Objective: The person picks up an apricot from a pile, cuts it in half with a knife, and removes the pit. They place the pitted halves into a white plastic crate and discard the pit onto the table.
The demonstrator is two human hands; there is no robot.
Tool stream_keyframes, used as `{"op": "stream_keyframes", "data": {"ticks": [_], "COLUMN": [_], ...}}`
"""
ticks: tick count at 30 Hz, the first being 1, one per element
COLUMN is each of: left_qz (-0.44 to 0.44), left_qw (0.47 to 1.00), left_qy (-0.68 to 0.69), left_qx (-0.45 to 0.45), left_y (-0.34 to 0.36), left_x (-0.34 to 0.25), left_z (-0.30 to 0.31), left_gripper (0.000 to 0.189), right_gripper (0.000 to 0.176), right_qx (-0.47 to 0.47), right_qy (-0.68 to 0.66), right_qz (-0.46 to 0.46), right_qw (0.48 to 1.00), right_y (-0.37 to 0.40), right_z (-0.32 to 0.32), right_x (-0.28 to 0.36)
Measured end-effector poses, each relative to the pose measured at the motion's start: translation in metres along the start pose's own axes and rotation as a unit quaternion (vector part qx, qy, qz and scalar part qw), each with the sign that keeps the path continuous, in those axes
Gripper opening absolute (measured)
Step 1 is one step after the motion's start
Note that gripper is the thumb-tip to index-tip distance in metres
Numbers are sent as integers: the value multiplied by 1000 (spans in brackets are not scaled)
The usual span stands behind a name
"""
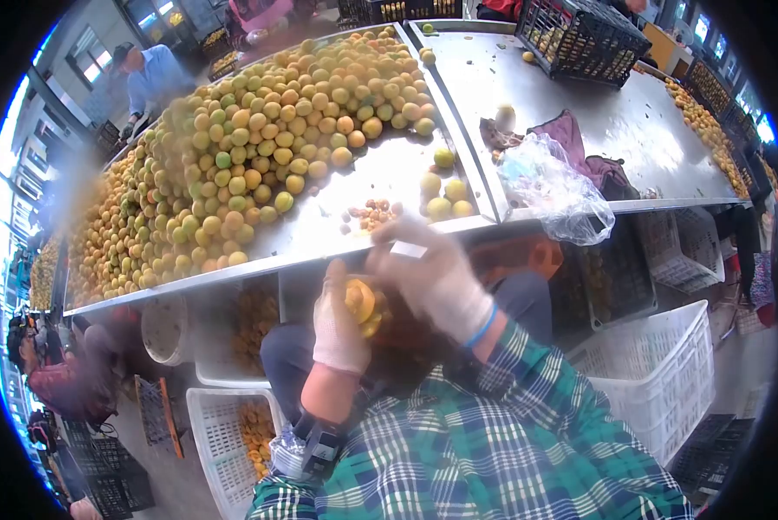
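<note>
My left hand [338, 325], in a pale glove, is closed round a cut-looking orange fruit [359, 299] below the table's front edge. My right hand [428, 269], gloved and blurred, is raised just right of it, its fingers bent near a small pile of brown pits [376, 214]. A white patch shows on the back of that glove; whatever its fingers hold, if anything, is blurred. A large heap of yellow-orange fruit [259, 139] covers the metal table [319, 217], and several greener fruits [439, 206] lie apart at the right corner.
A clear plastic bag [553, 186] and a dark red cloth [566, 143] lie on the right table. A black crate [584, 39] stands behind them. White crates [657, 373] are on the floor at right and left [224, 442]. Other people [155, 78] are at the far left.
</note>
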State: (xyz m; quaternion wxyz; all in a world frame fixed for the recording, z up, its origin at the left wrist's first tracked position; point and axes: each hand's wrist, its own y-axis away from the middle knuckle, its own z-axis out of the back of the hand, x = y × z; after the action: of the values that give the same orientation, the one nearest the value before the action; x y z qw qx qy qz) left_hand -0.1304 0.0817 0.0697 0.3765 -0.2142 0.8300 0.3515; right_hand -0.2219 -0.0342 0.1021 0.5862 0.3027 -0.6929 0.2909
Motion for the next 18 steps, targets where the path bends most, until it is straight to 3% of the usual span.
{"op": "stream_keyframes", "data": {"ticks": [1,4,7,11,13,14,15,17,18], "left_qz": [-4,-12,12,9,7,-3,-3,43,48], "left_qw": [998,998,997,998,998,997,997,993,993], "left_qy": [33,54,81,65,55,69,72,97,104], "left_qx": [-46,4,-12,-13,-17,-15,-15,59,15], "left_y": [-5,-13,-12,-10,-6,-8,-9,-4,0], "left_x": [3,5,7,3,-2,-2,-4,-12,-15], "left_z": [2,14,22,22,19,17,17,16,7], "left_gripper": [39,39,43,43,42,42,42,46,49], "right_gripper": [24,25,26,22,18,21,21,19,18], "right_qx": [48,121,153,143,74,40,42,-62,-114], "right_qy": [87,293,333,366,151,65,67,-218,-224], "right_qz": [98,119,54,75,68,102,102,-25,-24], "right_qw": [990,941,929,917,983,992,992,974,967], "right_y": [4,9,10,14,17,15,13,3,-5], "right_z": [-8,-18,-20,-20,-20,-24,-23,-18,-17], "right_x": [-13,-21,-16,-17,-20,-19,-14,-1,5]}}
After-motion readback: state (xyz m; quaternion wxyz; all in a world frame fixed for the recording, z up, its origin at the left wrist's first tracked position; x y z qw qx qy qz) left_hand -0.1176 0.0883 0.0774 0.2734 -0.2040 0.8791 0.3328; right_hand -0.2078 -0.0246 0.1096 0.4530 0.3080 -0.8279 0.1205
